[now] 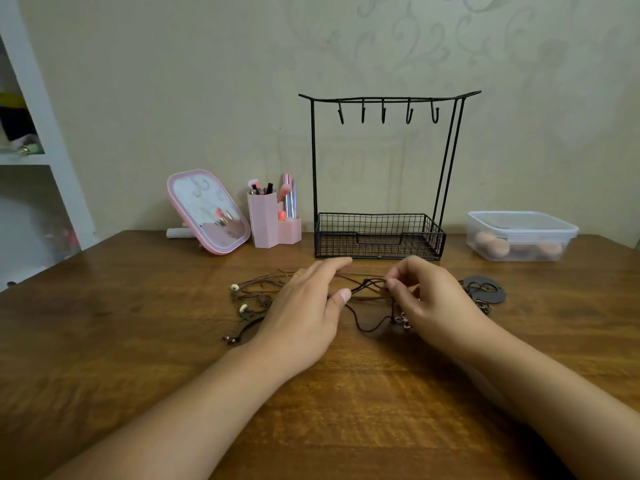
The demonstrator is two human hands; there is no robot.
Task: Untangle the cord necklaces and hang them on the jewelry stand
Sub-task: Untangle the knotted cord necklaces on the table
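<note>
while the right hand [429, 299] pinches a dark cord between curled fingertips [393, 284], the left hand [304, 306] lies flat with straight, slightly spread fingers pressing the cord necklaces [360, 296] onto the table [138, 306]. the tangle sits under and between both sets of fingers; loose beaded ends trail left of the left fingers.

risk: pulling the pinched strand while the left fingers pin the rest may tighten a knot instead of freeing it. risk: a pendant just below the right fingers may snag on a neighbouring loop.

beyond the fingertips stands the jewelry stand [381, 109]; its hooks are bare and its wire basket [379, 225] appears to hold nothing. left of the stand, a pink holder [265, 223] contains brushes. right of it, a lidded plastic box [519, 237] contains rounded peach items, type uncertain.
</note>
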